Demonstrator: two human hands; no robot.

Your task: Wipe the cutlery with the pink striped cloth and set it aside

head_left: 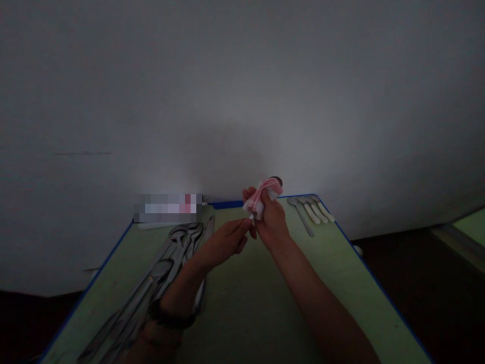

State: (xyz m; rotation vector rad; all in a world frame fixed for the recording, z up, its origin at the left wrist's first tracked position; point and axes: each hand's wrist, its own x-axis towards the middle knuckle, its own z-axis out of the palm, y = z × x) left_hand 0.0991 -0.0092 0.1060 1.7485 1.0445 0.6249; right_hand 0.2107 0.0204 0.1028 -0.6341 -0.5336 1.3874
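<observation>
Above the far part of the table, my left hand (227,237) pinches the handle end of a spoon. A pink and white cloth (264,194) is wrapped round the spoon's middle, with my right hand (273,217) closed on it. The dark rounded head of the spoon (279,180) pokes out beyond the cloth; most of its length is hidden. Below and left of my left hand lies a heap of metal cutlery (162,270), including several spoons, partly covered by my forearm. At the far right, several forks (311,210) lie side by side, some with white handles.
The pale green table (242,313) has a blue edge and stands against a grey wall (242,101). A blurred-out white and red package (168,208) sits at its back left corner. Another green surface (472,227) shows at far right, above the dark floor.
</observation>
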